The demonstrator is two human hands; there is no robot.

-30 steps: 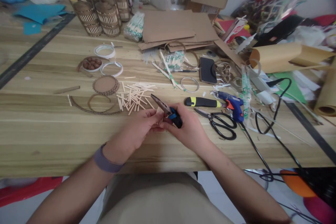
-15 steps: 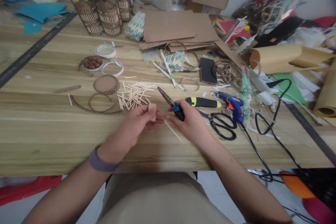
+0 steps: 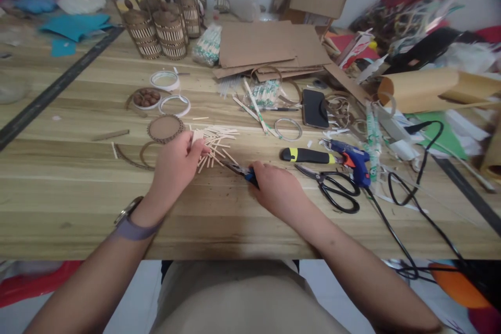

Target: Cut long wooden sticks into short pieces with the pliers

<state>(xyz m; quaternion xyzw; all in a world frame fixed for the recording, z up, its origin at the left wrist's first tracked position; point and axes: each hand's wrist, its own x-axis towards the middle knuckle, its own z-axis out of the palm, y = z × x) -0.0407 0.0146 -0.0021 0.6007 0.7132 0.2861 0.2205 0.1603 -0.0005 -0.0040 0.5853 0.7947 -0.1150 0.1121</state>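
Note:
My left hand (image 3: 180, 159) is closed on a small bundle of short wooden sticks (image 3: 198, 137), held over the left side of a loose stick pile (image 3: 219, 138). My right hand (image 3: 270, 182) grips pliers (image 3: 239, 169) with blue handles, their jaws pointing left toward the pile's lower edge. One stick (image 3: 229, 156) slants down near the jaws; whether they touch it cannot be made out. Behind my left hand lies a round cardboard disc (image 3: 166, 128) with a braided rim.
Right of the pliers lie a yellow-black tool (image 3: 309, 155), black scissors (image 3: 336, 190) and a blue glue gun (image 3: 352, 159) with a cable. Farther back are a phone (image 3: 314, 108), tape rolls (image 3: 165, 80), a bowl of brown balls (image 3: 146, 98), cardboard sheets (image 3: 258, 44) and lidded woven containers (image 3: 170, 34).
My left hand has moved left and up to the stick pile with the bundle. My right hand turned the pliers lower and leftward. The single stick between the hands is no longer there.

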